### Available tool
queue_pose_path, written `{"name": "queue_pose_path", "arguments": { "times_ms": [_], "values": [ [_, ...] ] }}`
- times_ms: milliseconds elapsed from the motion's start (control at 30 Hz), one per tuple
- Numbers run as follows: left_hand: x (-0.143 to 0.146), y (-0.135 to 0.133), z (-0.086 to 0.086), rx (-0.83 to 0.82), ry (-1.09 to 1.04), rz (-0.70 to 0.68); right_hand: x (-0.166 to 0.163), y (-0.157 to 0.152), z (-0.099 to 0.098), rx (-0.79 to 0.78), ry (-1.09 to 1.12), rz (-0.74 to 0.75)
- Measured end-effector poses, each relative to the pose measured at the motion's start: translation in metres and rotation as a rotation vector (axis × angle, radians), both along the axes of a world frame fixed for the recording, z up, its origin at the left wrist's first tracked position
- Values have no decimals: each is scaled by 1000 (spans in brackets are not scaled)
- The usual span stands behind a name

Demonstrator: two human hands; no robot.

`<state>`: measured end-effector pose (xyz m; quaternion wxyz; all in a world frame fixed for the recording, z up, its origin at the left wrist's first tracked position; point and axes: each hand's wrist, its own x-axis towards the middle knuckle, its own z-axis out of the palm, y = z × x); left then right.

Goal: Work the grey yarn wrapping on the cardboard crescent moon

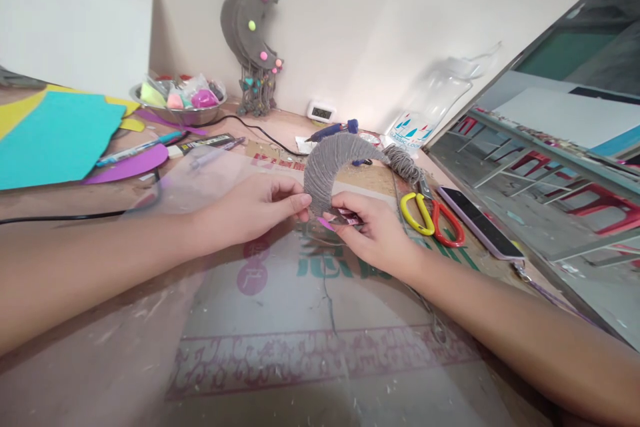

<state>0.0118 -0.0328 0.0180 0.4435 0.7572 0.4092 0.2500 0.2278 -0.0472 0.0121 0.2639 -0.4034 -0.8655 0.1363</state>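
A crescent moon shape (327, 163) wrapped in grey yarn stands tilted above the middle of the table. Its lower end is gripped by my right hand (370, 227), thumb in front and fingers curled behind. A small bit of purple and a printed, unwrapped part show by those fingers. My left hand (273, 207) is closed in a pinch at the crescent's left edge, thumb against the yarn; whether a loose strand is between the fingertips is hidden. A bundle of grey yarn (404, 163) lies behind the crescent, to its right. Loose yarn (330, 307) trails over the board below.
Scissors (433, 217) and a phone (480, 223) lie at right. Behind are a blue glue gun (335, 129), a small clock (321, 111) and a clear jar (430, 107). Coloured sheets (55, 137), pens (140, 147) and a metal bowl (173, 112) occupy the left. A decorated crescent (250, 33) hangs behind.
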Motion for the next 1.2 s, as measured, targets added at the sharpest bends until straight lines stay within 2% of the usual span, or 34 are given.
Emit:
{"name": "queue_pose_path", "arguments": {
  "times_ms": [133, 233, 300, 467, 600, 900, 1100, 1200],
  "values": [
    [2, 2, 2, 78, -65, 28, -1, -1, 0, -30, 84, -16],
    [1, 6, 1, 84, -210, 136, -1, -2, 0, 2, 98, -11],
    [0, 8, 0, 75, -210, 179, -1, -2, 0, 14, 80, -5],
    [-1, 5, 0, 129, -51, 22, 0, 0, 0, 59, 12, 30],
    [0, 2, -1, 151, 63, 15, 0, 0, 1, 104, -41, 68],
    [0, 4, 0, 222, 17, -14, 0, 1, 0, 81, -7, 9],
    [2, 5, 1, 116, -86, -84, 0, 3, -1, 110, -56, 51],
    [3, 3, 3, 67, -70, -26, 0, 3, -1, 143, -91, 124]
  ]
}}
